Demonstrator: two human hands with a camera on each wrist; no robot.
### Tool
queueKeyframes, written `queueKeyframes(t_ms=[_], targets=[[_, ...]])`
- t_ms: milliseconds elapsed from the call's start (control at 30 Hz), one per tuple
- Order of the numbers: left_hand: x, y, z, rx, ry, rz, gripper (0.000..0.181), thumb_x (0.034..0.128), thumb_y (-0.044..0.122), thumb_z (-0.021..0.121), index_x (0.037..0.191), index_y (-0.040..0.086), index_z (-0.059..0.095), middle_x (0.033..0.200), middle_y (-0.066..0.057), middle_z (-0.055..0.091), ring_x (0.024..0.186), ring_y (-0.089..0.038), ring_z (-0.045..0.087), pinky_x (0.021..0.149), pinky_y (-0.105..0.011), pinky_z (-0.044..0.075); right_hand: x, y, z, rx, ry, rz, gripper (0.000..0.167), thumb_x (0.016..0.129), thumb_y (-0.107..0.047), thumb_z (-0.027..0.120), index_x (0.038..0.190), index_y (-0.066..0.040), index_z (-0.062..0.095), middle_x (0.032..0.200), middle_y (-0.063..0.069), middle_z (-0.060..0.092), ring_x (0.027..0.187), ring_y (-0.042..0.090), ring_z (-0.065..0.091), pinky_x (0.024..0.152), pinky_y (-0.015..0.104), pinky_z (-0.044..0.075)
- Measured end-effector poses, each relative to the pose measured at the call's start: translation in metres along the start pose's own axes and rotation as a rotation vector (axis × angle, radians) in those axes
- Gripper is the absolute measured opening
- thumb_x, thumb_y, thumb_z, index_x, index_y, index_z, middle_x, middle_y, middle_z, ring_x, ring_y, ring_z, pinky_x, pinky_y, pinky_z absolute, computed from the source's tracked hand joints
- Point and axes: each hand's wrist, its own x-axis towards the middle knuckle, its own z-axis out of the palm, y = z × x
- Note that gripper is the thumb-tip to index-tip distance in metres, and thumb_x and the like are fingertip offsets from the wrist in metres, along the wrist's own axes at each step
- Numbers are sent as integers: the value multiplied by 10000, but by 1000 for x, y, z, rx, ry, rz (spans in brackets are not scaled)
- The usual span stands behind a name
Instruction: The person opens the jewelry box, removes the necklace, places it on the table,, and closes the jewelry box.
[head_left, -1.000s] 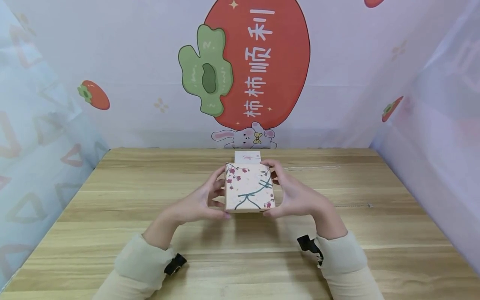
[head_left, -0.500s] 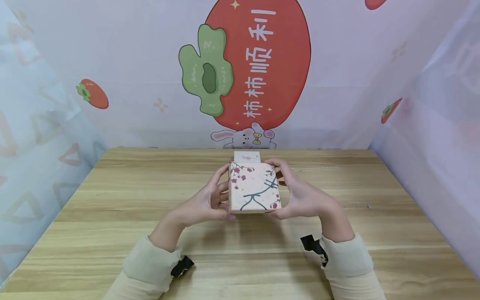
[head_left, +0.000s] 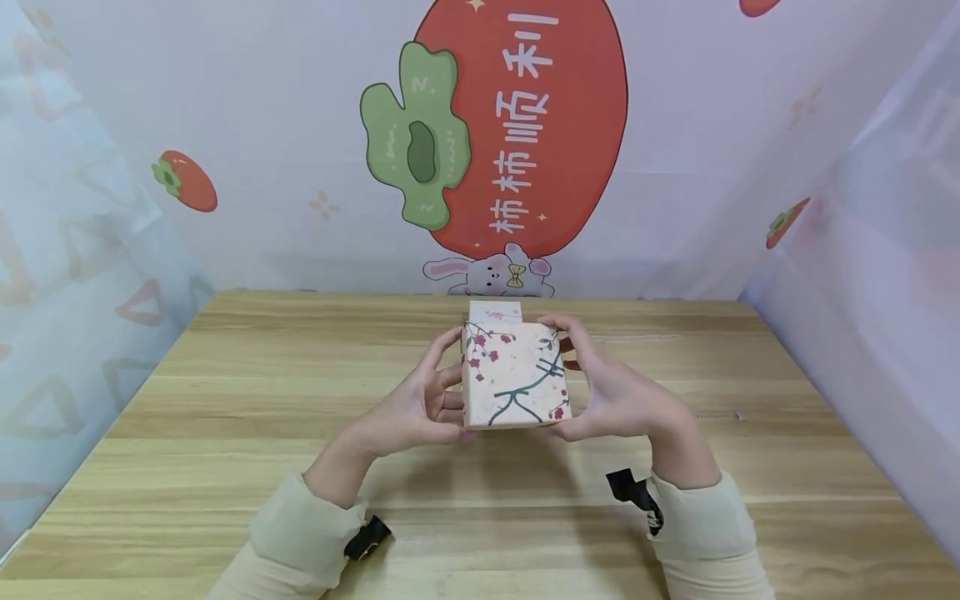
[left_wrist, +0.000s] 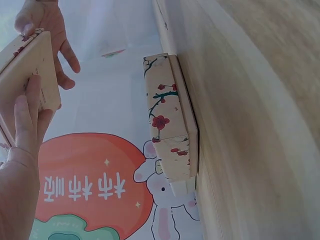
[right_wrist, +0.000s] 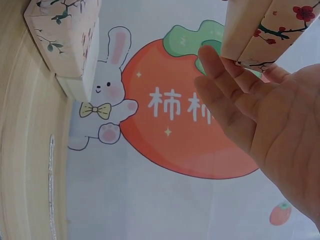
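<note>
Both hands hold a floral gift box (head_left: 516, 375) with red blossoms and teal branches, raised above the table. My left hand (head_left: 416, 408) grips its left side, thumb at the near corner. On the right side, my right hand (head_left: 618, 396) spans the box between thumb and index finger; its other fingers extend apart from it in the right wrist view. Underneath, the plain cream bottom (left_wrist: 44, 82) bears small print. A second floral box (left_wrist: 167, 110) stands on the table below, hidden in the head view. Behind it is a small white box (head_left: 495, 312) with a pink print.
On the wooden table (head_left: 315, 350), a thin silvery chain (head_left: 637, 338) lies at the back right. Another fine chain (head_left: 720, 416) lies nearer, beyond my right wrist. A printed backdrop (head_left: 300, 125) closes off the far side, with hanging sheets left and right.
Both hands have carried the floral gift box slightly to the right, and it looks a little larger, nearer the head camera. The grip stays the same.
</note>
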Motion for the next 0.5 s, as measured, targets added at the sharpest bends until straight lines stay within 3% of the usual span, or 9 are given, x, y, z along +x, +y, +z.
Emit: queueKeyframes(t_ms=[300, 500], targets=[[0, -2, 1, 9, 11, 38, 1139, 767, -161, 678, 1562, 303, 7, 1488, -244, 416, 1009, -230, 696, 874, -337, 587, -1, -5, -2, 128, -2, -37, 1102, 646, -38, 899, 1483, -194, 200, 1392, -2, 399, 1210, 180, 484, 1004, 332, 510], [0, -1, 0, 81, 30, 66, 1129, 752, -140, 700, 1568, 266, 33, 1441, -244, 478, 974, -260, 709, 880, -330, 586, -1, -4, -1, 204, 2, -102, 1077, 661, 38, 866, 1482, -116, 187, 1385, 82, 385, 1203, 215, 478, 940, 309, 537]])
